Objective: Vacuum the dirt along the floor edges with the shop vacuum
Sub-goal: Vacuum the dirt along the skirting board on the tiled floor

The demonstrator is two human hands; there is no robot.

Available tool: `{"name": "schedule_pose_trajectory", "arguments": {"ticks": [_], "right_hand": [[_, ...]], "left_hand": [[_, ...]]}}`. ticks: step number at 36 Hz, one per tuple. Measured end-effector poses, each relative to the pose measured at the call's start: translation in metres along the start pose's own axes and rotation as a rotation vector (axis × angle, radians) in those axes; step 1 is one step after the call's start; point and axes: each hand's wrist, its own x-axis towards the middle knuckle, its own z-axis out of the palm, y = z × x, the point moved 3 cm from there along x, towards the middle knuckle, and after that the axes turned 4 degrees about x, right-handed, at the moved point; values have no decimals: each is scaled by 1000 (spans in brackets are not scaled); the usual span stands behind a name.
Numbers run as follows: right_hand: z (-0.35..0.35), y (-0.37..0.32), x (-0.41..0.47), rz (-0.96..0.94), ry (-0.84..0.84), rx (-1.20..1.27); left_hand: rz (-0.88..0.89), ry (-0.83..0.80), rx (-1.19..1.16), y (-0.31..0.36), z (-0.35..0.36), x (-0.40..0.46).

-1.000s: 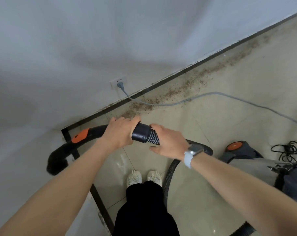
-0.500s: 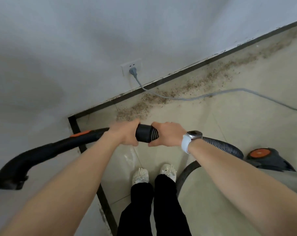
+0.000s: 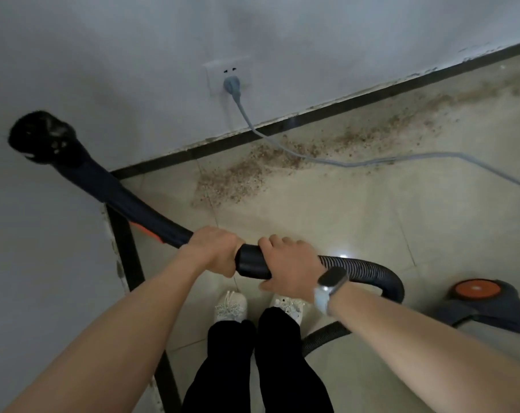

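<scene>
Both grips on wand point(image 3: 127, 201), nozzle point(image 3: 41, 138) aloft

nothing here can be read. my dark square-faced wristwatch point(image 3: 332, 280) on its pale band shows a blank face, the round orange cap point(image 3: 477, 287) on the grey vacuum body carries no legible mark, and the white wall socket plate point(image 3: 227, 73) with the grey plug in it has no lettering i can make out.
</scene>
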Motion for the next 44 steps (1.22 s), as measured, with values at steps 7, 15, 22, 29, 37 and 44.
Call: {"name": "schedule_pose_trajectory", "arguments": {"ticks": [7,15,22,29,37,44], "right_hand": [[42,-5,16,-28,301,-81],[58,36,61,174,-544,918],[90,40,79,23,-106,223],[110,59,96,-43,64,275],[101,69,127,-144,165,-39],[96,67,155,-132,251,-206]], "left_hand": [[-5,-291,-215,-6,25,31],[-8,535,105,-12,57,55],[55,508,121,-17,82,97],[160,760,-47,-58,98,103],[146,812,-111,-81,92,129],[195,885,-102,-93,78,144]]}}
